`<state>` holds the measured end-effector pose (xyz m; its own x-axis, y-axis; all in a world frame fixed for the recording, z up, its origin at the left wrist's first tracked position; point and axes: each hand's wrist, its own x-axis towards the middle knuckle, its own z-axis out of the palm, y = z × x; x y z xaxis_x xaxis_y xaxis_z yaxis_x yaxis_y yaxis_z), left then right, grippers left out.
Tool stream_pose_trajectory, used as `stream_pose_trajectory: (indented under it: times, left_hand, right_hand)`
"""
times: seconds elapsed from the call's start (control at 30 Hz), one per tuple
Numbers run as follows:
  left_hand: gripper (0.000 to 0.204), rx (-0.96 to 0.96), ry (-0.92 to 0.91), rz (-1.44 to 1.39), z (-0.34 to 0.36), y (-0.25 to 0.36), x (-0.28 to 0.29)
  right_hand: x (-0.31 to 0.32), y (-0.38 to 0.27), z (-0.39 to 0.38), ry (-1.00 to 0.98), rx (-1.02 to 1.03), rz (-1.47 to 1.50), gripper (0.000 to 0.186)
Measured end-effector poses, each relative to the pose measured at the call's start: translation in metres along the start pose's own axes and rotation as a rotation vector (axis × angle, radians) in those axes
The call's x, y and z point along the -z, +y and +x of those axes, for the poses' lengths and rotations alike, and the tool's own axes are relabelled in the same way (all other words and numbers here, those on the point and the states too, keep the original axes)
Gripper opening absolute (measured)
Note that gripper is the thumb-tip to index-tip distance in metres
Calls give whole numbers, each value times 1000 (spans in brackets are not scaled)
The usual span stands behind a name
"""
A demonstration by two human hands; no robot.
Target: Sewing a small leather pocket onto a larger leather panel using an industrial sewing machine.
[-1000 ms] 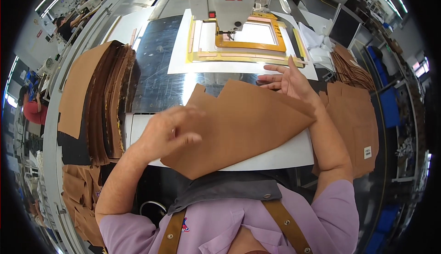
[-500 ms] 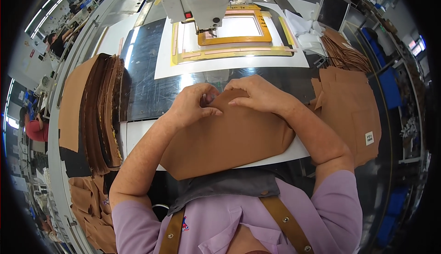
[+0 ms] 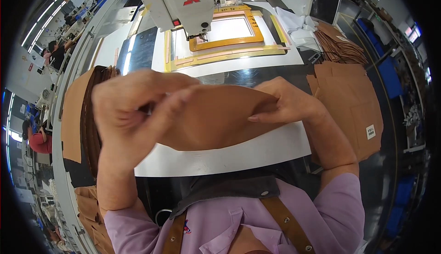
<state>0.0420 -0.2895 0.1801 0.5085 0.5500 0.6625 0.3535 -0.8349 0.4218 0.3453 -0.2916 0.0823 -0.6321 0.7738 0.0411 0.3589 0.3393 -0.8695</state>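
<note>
Between both hands (image 3: pixel 138 109): brown piece (image 3: pixel 216 116).

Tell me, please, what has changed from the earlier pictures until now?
Both hands lifted the brown piece off the white board and toward the camera. The left hand, flat on it before, now pinches its left edge; the right hand holds its right end. The sewing machine and stacks did not move.
</note>
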Motion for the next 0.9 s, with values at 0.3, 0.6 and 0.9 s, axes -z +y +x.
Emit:
stream_pose_trajectory:
  times: [0.3,0.6,0.9]
  left_hand:
    - [16,459,200,-310,-6,-53,39]
    - [21,923,-80,-227,-25,-225,-82]
    - [27,965,-244,121,6,-252,-120]
  right_hand:
    - [51,12,-63,541,114,353,35]
    - [88,119,29,489,-404,-410,33]
    - [107,153,52,588,-576,-603,30]
